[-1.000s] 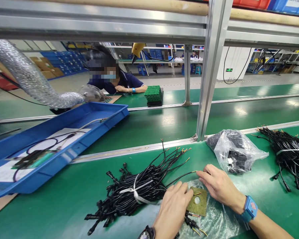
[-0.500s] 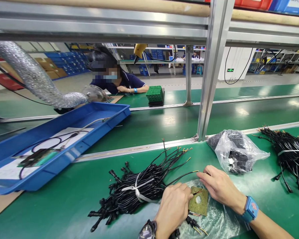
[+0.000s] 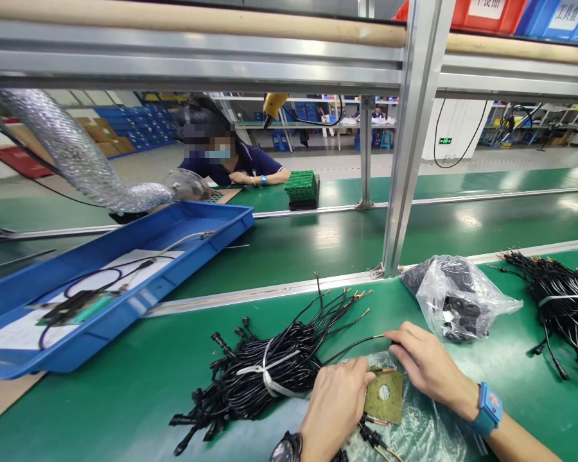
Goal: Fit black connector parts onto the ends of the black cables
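My left hand [image 3: 334, 401] is closed at the left edge of an olive square pad [image 3: 384, 396] with a round hole; whatever its fingertips pinch is hidden. My right hand [image 3: 426, 359] is up and right of the pad, with thumb and forefinger together near the stripped end of a black cable; what they hold is too small to make out. Beneath lies a clear plastic bag [image 3: 426, 427]. Short black connectors with bare wire ends [image 3: 373, 436] lie below the pad. A bundle of black cables [image 3: 270, 369] tied with a white band rests to the left.
A blue tray [image 3: 192, 260] holds paper, a board and cables at left. A clear bag of black parts [image 3: 457, 298] and another cable bundle [image 3: 566, 298] lie right. A metal post [image 3: 407, 147] rises ahead. Across the bench, a person leans beside green racks [image 3: 302, 188].
The view has tilted slightly upward, so most things sit a little lower. The thin wire over the pad has shifted under my left fingertips. Both hands stay in nearly the same place.
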Demonstrator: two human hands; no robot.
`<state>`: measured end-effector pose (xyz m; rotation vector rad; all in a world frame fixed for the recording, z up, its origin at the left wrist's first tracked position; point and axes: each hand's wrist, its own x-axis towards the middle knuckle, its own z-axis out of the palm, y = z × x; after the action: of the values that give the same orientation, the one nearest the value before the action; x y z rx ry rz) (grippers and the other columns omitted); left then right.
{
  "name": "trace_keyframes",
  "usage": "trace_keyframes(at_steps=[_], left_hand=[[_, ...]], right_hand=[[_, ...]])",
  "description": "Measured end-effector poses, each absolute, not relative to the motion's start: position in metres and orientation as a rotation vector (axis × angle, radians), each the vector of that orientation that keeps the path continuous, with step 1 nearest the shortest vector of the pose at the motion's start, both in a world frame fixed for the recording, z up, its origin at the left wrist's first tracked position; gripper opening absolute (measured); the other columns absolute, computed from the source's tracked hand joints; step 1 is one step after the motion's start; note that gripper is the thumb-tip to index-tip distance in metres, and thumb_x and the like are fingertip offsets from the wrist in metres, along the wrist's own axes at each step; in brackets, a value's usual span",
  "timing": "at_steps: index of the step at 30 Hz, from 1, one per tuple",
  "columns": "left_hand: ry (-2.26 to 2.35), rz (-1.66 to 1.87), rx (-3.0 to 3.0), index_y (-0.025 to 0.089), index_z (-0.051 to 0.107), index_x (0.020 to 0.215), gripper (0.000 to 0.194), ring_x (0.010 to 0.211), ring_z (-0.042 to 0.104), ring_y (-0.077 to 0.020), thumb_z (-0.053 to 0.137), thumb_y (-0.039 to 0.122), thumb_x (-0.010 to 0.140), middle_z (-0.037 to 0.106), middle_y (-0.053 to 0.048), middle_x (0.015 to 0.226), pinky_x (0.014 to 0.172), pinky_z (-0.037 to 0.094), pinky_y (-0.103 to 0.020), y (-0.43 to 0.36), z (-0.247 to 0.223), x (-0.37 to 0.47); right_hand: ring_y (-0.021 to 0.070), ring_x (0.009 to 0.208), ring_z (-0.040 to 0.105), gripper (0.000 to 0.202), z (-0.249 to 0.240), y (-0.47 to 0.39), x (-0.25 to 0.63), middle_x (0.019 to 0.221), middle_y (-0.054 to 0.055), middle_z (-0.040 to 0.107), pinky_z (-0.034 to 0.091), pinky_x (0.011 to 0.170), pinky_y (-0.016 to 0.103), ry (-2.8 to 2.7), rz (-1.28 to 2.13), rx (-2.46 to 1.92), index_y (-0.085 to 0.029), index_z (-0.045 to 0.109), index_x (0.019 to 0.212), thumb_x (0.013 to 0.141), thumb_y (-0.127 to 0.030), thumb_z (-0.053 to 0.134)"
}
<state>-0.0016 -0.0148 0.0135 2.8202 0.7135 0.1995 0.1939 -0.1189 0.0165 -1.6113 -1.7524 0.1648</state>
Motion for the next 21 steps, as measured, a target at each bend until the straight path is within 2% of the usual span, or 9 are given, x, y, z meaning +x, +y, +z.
trace_keyframes(at_steps=[5, 11, 15, 17, 21], left_hand=[[0.680, 0.433, 2.434, 0.022, 0.058, 0.107, 0.012, 0.078, 0.068, -0.0207, 0.047, 0.021, 0.102, 0.070, -0.001, 0.086, 0.069, 0.043, -0.030, -0.011, 0.018, -0.005], [0.528, 0.555, 2.176, 0.024, 0.060, 0.113, 0.017, 0.088, 0.065, -0.0185, 0.058, 0.025, 0.096, 0.068, -0.002, 0.094, 0.079, 0.048, -0.027, -0.021, 0.023, -0.007], [0.385, 0.708, 2.174, 0.024, 0.062, 0.107, 0.015, 0.083, 0.065, -0.0172, 0.066, 0.028, 0.093, 0.067, 0.000, 0.089, 0.079, 0.047, -0.027, -0.029, 0.023, -0.004], [0.326, 0.820, 2.184, 0.022, 0.062, 0.099, 0.009, 0.078, 0.063, -0.0162, 0.063, 0.031, 0.097, 0.066, 0.000, 0.083, 0.075, 0.046, -0.026, -0.031, 0.023, -0.003], [0.308, 0.976, 2.169, 0.020, 0.061, 0.084, 0.019, 0.067, 0.058, -0.0131, 0.055, 0.027, 0.101, 0.063, 0.000, 0.072, 0.065, 0.043, -0.023, -0.032, 0.022, 0.000]], right_hand=[[0.0204, 0.083, 0.063, 0.026, 0.019, -0.118, 0.203, 0.098, 0.006, 0.065, 0.050, 0.074, 0.032, -1.362, 0.514, -1.543, -0.020, 0.070, 0.113, 0.106, -0.038, 0.053], [0.0189, 0.072, 0.062, 0.044, 0.016, -0.117, 0.201, 0.082, 0.004, 0.066, 0.052, 0.069, 0.032, -1.146, 0.940, -1.310, -0.016, 0.069, 0.117, 0.098, -0.055, 0.066], [0.0184, 0.074, 0.062, 0.045, 0.018, -0.117, 0.195, 0.087, 0.005, 0.067, 0.052, 0.072, 0.032, -1.088, 1.063, -1.183, -0.016, 0.064, 0.115, 0.096, -0.056, 0.070], [0.0178, 0.075, 0.062, 0.044, 0.018, -0.117, 0.192, 0.088, 0.005, 0.067, 0.052, 0.072, 0.031, -1.076, 1.095, -1.149, -0.016, 0.063, 0.114, 0.095, -0.055, 0.072], [0.0157, 0.076, 0.060, 0.040, 0.020, -0.119, 0.190, 0.087, 0.004, 0.065, 0.049, 0.072, 0.027, -1.094, 1.114, -1.118, -0.016, 0.062, 0.110, 0.096, -0.053, 0.072]])
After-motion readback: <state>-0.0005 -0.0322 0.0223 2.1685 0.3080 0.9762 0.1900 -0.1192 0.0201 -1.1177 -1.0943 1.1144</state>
